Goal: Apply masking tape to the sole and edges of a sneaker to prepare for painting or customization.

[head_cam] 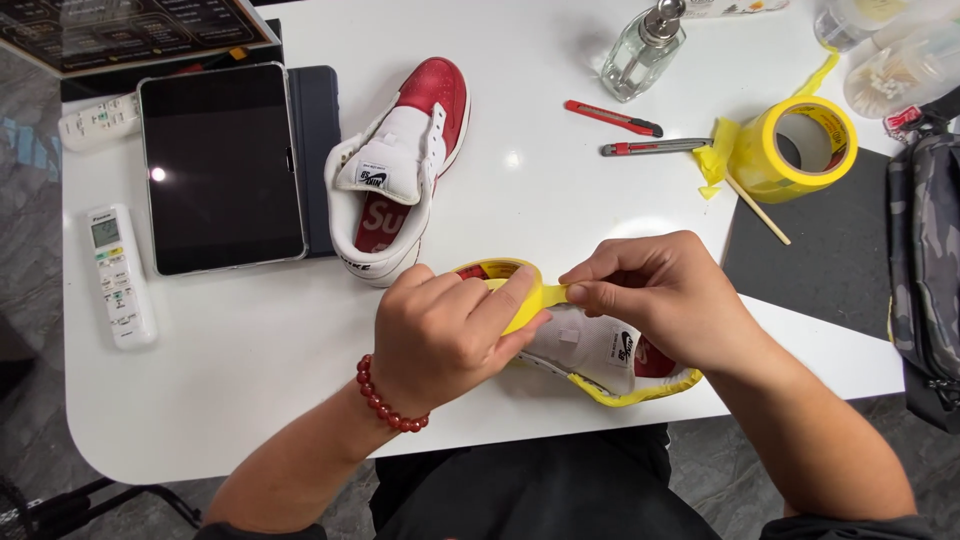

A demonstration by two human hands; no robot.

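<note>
Item 1, near shoe (600,350): lies on its side at the table's (250,370) near edge, between my hands, wrapped in yellow tape (535,300) around toe and sole; white tongue and red lining show.
Item 2, left hand (445,335): I see it clamped over the toe, thumb pressing the tape flat; red bead bracelet (385,400) at the wrist.
Item 3, right hand (665,295): thumb and forefinger pressed together, pinching the tape's end just beside the left thumb.
Item 4, second shoe (400,165): red and white, upright, untaped, well apart behind.
Item 5, tape roll (795,145): yellow, far right, on the edge of a black mat (810,260), wooden stick (757,210) beside it.
Item 6, two red cutters (625,130), glass bottle (642,50).
Item 7, tablet (220,165), two white remotes (118,275), left side
</note>
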